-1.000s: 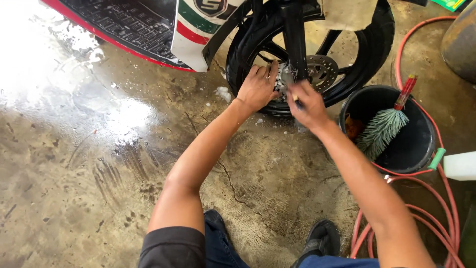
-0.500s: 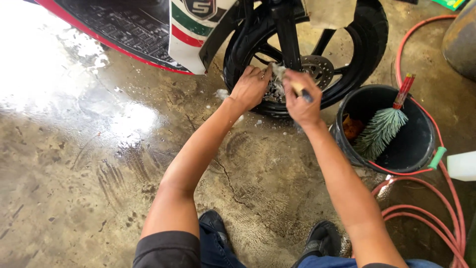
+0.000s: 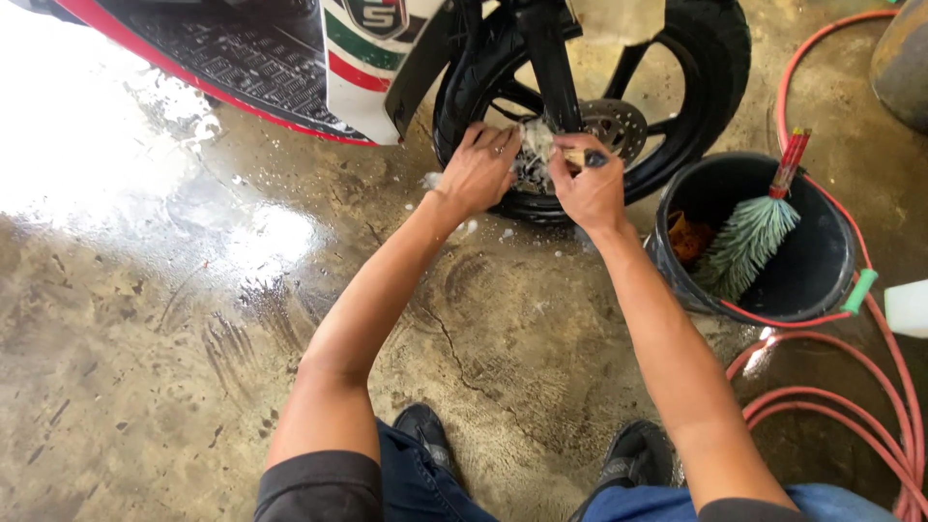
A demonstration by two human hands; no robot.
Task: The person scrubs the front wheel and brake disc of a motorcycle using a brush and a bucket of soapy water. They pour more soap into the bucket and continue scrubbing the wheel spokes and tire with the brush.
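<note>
A scooter's black front wheel (image 3: 710, 77) stands at the top of the head view, soapy around its hub and brake disc (image 3: 611, 124). My left hand (image 3: 478, 172) rests flat against the lower part of the wheel, left of the hub, fingers spread. My right hand (image 3: 590, 188) is closed around a small brush (image 3: 578, 157) whose pale bristles press against the foamy hub. Both forearms reach forward from the bottom of the frame.
A black bucket (image 3: 822, 280) with a green-bristled, red-handled brush (image 3: 749, 237) stands right of the wheel. A red hose (image 3: 822, 396) coils on the wet concrete at right. The scooter's red-edged footboard (image 3: 232, 63) lies upper left. My shoes (image 3: 425, 430) are at the bottom.
Both hands have shifted slightly on the wheel hub, with the brush moving across the foamy centre. The view has drifted a little.
</note>
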